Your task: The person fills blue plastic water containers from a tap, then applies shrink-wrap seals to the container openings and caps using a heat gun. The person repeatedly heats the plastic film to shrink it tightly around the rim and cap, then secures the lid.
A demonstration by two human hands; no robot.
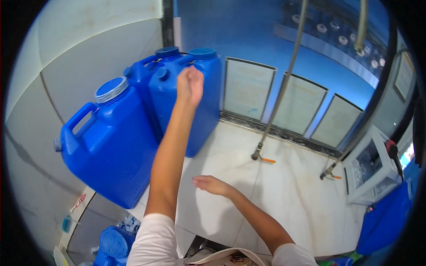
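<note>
My left hand (190,85) is reached forward in front of a blue plastic jerrycan (204,96), near its handle and screw cap. The fingers look partly curled, and whether they touch the handle cannot be told. Lower down, my right hand (211,185) hovers over the white tiled counter (286,202) with its fingers stretched out and nothing in it. Two more blue jerrycans stand by the left wall: a near one (109,146) with white wrapping around its cap, and another (141,79) partly hidden behind.
Two metal pipes end in valves with orange levers, one nearer (258,153) and one farther right (329,173). A white glass-fronted cabinet (369,169) stands at the right. Framed panels (249,88) line the back. A blue container (114,242) sits low at left, below a brush (68,222).
</note>
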